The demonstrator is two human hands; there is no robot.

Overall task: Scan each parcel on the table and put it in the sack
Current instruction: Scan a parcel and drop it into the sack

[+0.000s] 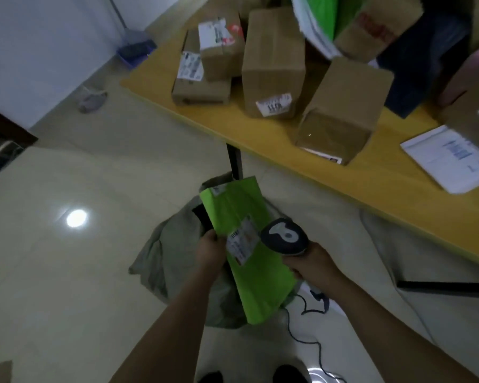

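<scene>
Head view looks down on the left hand (209, 251), fingers curled round the left edge of a green parcel (256, 286) held tilted over the grey sack (163, 258) on the floor, below the tabletop's near edge. The right hand (313, 264) grips the handle of a scanner (285, 236), whose head sits just beside the parcel's white label (242, 240). On the yellow tabletop (371, 183) several cardboard boxes (273, 64) stand clustered toward the far-left corner, and a white envelope (451, 158) lies near the right edge.
</scene>
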